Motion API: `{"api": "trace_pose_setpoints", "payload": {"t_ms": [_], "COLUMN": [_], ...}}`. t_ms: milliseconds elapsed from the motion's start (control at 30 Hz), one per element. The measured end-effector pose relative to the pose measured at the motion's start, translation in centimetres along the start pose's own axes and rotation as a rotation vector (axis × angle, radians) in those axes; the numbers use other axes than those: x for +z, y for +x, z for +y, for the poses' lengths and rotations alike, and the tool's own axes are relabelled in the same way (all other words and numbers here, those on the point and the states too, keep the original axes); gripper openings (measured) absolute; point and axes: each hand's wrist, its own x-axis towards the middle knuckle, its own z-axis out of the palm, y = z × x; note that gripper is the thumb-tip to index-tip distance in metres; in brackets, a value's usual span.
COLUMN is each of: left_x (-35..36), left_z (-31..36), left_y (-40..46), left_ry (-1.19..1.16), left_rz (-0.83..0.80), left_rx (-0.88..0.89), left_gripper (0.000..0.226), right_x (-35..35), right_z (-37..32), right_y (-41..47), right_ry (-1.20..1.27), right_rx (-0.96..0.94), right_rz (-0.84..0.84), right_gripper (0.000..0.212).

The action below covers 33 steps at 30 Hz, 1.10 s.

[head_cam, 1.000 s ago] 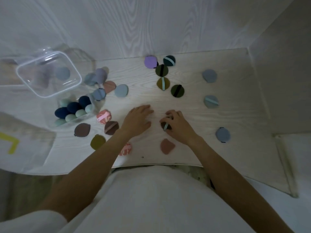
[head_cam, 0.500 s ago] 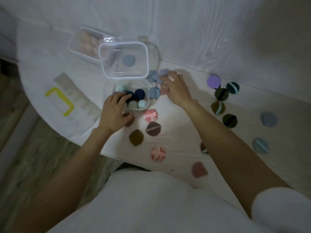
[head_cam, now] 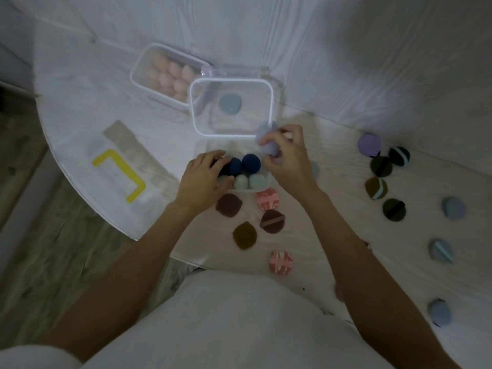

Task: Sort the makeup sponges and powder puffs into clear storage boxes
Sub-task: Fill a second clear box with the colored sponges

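Pale table [head_cam: 332, 182], right hand [head_cam: 287, 158] now gripping lavender puff [head_cam: 267, 145] over box [head_cam: 262, 186]

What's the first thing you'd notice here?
Two hands meet at an open clear box of dark blue and pale green sponges: the left hand rests on its near corner, the right hand pinches lilac puffs. Colourful round puffs dot the table to the right.

Navy sponges [head_cam: 243, 164] and pale mint sponges [head_cam: 249, 181] in the clear box [head_cam: 262, 186]; peach sponges [head_cam: 170, 77] in the far box [head_cam: 138, 75]. Pink marbled puffs [head_cam: 268, 199], a lilac puff [head_cam: 368, 145], dark green puffs [head_cam: 394, 209] black-striped toward the tabletop's right edge. Yellow L-mark [head_cam: 119, 173] at left.
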Motion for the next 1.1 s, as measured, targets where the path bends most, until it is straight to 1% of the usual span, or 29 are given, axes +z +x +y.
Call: {"api": "trace_pose_setpoints", "payload": {"t_ms": [100, 167, 267, 300, 367, 467, 500, 533, 600, 633, 667, 700, 733, 767, 800, 833, 867, 933, 967, 1000, 1033, 1100], "left_x": [0.1, 0.2, 0.4, 0.5, 0.7, 0.8, 0.9, 1.0, 1.3, 1.5, 1.6, 1.8, 1.8, 1.6, 1.3, 0.8, 0.1, -1.6, -2.3, -3.2, -3.8, -4.4], "left_z": [-0.7, -1.3, -1.8, -2.0, -2.4, -2.6, -2.6, -2.7, -2.8, -2.8, -2.9, -2.8, -2.8, -2.6, -2.4, -2.2, -2.0, -2.0, -2.2, -2.4, -2.7, -3.6], "left_y": [0.3, 0.4, 0.2, 0.1, -0.1, -0.1, -0.1, -0.1, -0.2, -0.2, -0.3, -0.3, -0.3, -0.2, -0.1, 0.0, 0.0, 0.2, 0.4, 0.9, 1.5, 3.1], "left_ry": [-0.008, -0.019, -0.028, -0.028, -0.040, -0.082, -0.088, -0.090, -0.084, -0.090, -0.101, -0.115, -0.124, -0.131, -0.152, -0.195, -0.256, -0.385, -0.451, -0.509, -0.562, -0.685], "left_rz": [-0.002, 0.008, 0.015, 0.011, 0.008, 0.023, 0.035, 0.038, 0.041, 0.043, 0.045, 0.047, 0.045, 0.046, 0.056, 0.097, 0.171, 0.391, 0.479, 0.520, 0.504, 0.332], "left_rx": [0.023, 0.050, 0.090, 0.104, 0.135, 0.170, 0.178, 0.182, 0.194, 0.199, 0.195, 0.194, 0.196, 0.201, 0.199, 0.182, 0.150, 0.030, -0.066, -0.182, -0.306, -0.505], "left_gripper": [0.050, 0.045, 0.047, 0.051, 0.061, 0.073, 0.073, 0.072, 0.071, 0.071, 0.072, 0.073, 0.074, 0.075, 0.075, 0.070, 0.061, 0.034, 0.026, 0.024, 0.027, 0.041], "right_x": [3.0, 4.5, 5.3, 5.4, 5.5, 6.0, 6.4, 6.7, 7.3, 7.4, 7.2, 7.1, 6.8, 6.5, 5.9, 5.2, 4.2, 2.3, 1.7, 1.2, 1.0, 0.7], "right_z": [-1.6, -1.1, 0.6, 0.9, 0.9, 0.1, 0.1, -0.2, -0.8, -0.9, -1.6, -1.8, -2.3, -1.9, -2.0, -1.9, -2.1, -2.3, -2.4, -2.4, -2.4, -2.8], "right_y": [0.7, 0.9, 0.4, 0.3, 0.6, 1.4, 1.5, 1.6, 2.0, 2.2, 2.5, 2.7, 2.5, 2.2, 2.0, 1.8, 1.6, 1.9, 2.4, 3.3, 4.3, 6.2], "right_ry": [-0.126, -0.283, -0.380, -0.385, -0.402, -0.448, -0.488, -0.539, -0.600, -0.615, -0.635, -0.646, -0.628, -0.609, -0.519, -0.419, -0.326, -0.197, -0.164, -0.109, -0.007, 0.338], "right_rx": [-0.262, -0.373, -0.337, -0.317, -0.307, -0.273, -0.267, -0.235, -0.162, -0.124, -0.083, -0.093, -0.080, -0.109, -0.083, -0.042, 0.024, 0.073, 0.097, 0.167, 0.291, 0.573], "right_rz": [-0.127, -0.202, -0.259, -0.284, -0.322, -0.318, -0.284, -0.318, -0.464, -0.498, -0.504, -0.466, -0.421, -0.322, -0.300, -0.236, -0.188, 0.056, 0.168, 0.211, 0.169, -0.022], "right_gripper": [0.024, 0.030, 0.027, 0.025, 0.028, 0.027, 0.023, 0.020, 0.022, 0.022, 0.017, 0.009, 0.014, 0.019, 0.016, 0.014, 0.016, 0.018, 0.020, 0.025, 0.034, 0.055]}}
